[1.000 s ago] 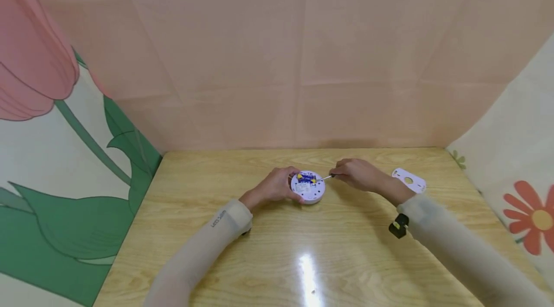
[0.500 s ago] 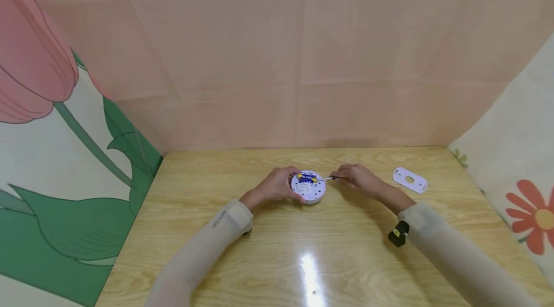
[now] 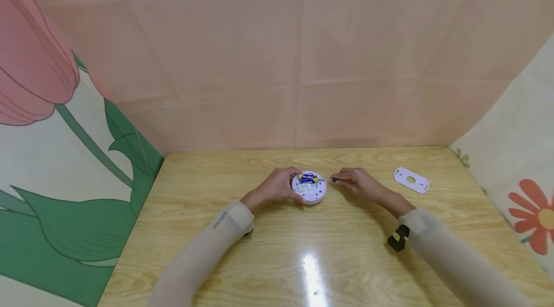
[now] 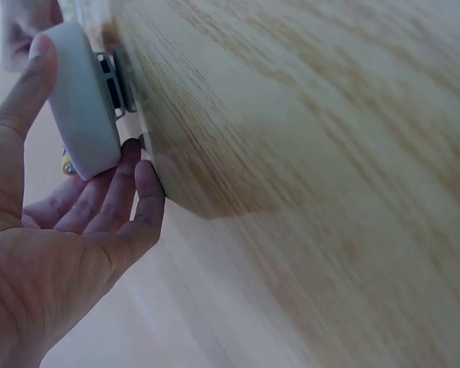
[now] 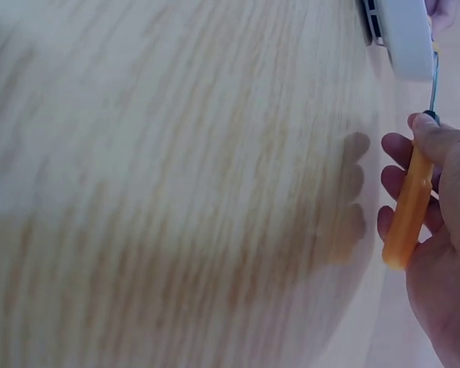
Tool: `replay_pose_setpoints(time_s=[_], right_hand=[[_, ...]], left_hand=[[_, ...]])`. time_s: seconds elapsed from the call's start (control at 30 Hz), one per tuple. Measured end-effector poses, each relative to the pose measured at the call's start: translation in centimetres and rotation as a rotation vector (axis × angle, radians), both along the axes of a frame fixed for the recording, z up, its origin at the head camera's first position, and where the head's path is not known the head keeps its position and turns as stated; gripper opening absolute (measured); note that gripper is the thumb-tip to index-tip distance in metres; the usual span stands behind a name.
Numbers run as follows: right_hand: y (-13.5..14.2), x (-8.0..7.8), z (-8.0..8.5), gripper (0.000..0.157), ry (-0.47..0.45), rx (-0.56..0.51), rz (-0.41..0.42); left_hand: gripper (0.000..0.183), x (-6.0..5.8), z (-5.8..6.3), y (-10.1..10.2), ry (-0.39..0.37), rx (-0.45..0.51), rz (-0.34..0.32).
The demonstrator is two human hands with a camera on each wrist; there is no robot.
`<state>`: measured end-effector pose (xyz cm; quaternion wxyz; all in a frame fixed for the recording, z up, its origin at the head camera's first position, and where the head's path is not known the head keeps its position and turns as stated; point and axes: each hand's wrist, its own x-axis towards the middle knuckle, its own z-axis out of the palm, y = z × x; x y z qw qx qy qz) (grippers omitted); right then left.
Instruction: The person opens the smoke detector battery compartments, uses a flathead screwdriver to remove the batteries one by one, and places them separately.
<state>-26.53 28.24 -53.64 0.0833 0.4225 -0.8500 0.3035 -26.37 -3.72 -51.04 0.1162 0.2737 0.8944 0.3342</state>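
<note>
A round white smoke alarm (image 3: 311, 195) lies back side up on the table, its vented underside facing the wood in the left wrist view. Two blue batteries (image 3: 308, 178) with yellow ends sit in its back. My left hand (image 3: 279, 184) grips the alarm's left side, thumb (image 4: 40, 65) on the near wall and fingers around the far side. In my right hand (image 3: 357, 182) is a screwdriver (image 5: 410, 203) with an orange handle, pinched between thumb and fingers. Its thin metal shaft points left, with the tip right at the right-hand end of the batteries.
A flat white mounting plate (image 3: 402, 181) with a round centre hole lies on the wooden table (image 3: 277, 259), right of my right hand. A plain pink cloth (image 3: 298, 57) hangs behind the table's back edge. Flower-printed cloths flank both sides.
My right hand has dropped slightly and turned, with the screwdriver tip staying at the battery end. The left hand and the smoke alarm keep their place.
</note>
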Motion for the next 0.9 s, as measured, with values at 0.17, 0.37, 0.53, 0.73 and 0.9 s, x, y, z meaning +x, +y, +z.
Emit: replay_pose_setpoints(time_s=[0.17,0.37,0.53,0.73,0.9], right_hand=[[-0.09,0.08,-0.19,0.025,-0.02,-0.016,-0.01],[-0.07,0.17,0.09,0.025,-0.068,-0.022,-0.028],[0.19,0.25,0.0,0.026,-0.099,-0.023,-0.048],[0.5,0.24,-0.37,0.026,-0.101,-0.009,-0.063],[0.75,0.47,-0.28,0.026,-0.129,-0.007,-0.095]], left_hand=[[0.094,0.01,-0.01,-0.09,-0.004,-0.003,0.004],[0.094,0.06,0.22,-0.09,-0.005,0.011,0.003],[0.095,0.06,0.23,-0.03,-0.007,0.006,0.002],[0.096,0.09,0.21,0.03,-0.019,-0.002,0.008],[0.097,0.0,0.03,0.13,-0.016,-0.012,0.006]])
